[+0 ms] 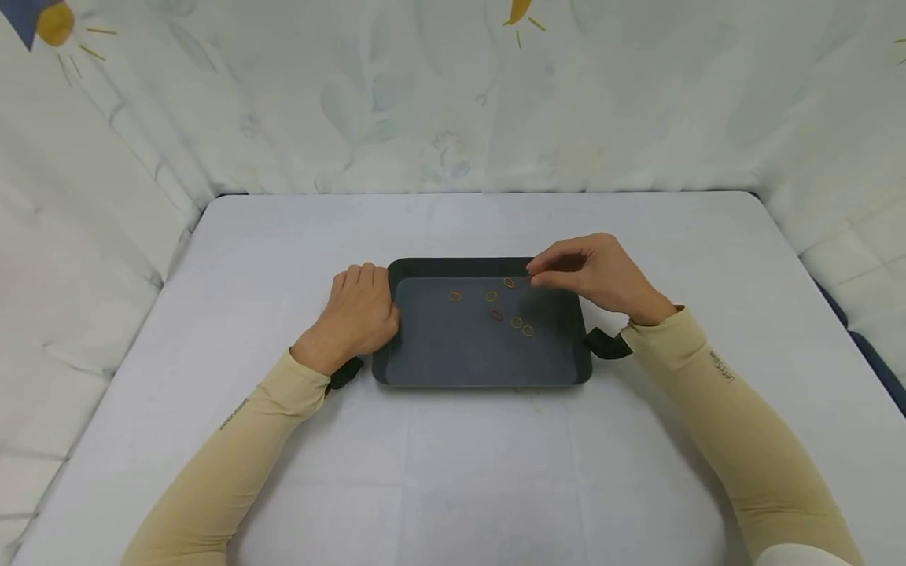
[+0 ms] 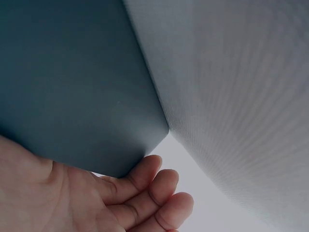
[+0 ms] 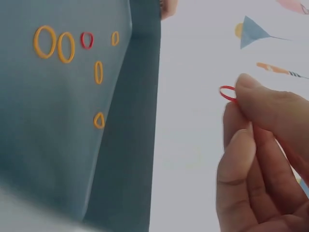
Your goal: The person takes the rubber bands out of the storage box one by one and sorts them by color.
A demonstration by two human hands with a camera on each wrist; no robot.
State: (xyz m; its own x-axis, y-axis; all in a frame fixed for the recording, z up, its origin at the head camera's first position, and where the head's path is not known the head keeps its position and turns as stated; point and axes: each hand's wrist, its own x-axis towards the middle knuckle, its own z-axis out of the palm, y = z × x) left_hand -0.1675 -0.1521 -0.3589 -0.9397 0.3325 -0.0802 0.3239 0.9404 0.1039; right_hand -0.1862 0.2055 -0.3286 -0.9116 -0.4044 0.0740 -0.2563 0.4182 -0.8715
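Note:
A dark grey rectangular tray [image 1: 453,358] lies on the table. My left hand [image 1: 359,314] grips its left side, and in the left wrist view the fingers [image 2: 145,173] curl at a corner of the tray. My right hand [image 1: 602,271] is above the tray's far right corner. Between its thumb and a finger it pinches a small red rubber band [image 3: 227,98], whose loop sticks out past the fingertips. On the tray's floor lie several yellow rubber bands [image 3: 60,48] and one red rubber band [image 3: 82,40], spread apart or almost touching.
A white cloth [image 1: 488,479] covers the table under the tray. Pale patterned curtains [image 1: 439,94] hang behind the table and at both sides. A black strap [image 1: 609,344] is around the right wrist, near the tray's right wall.

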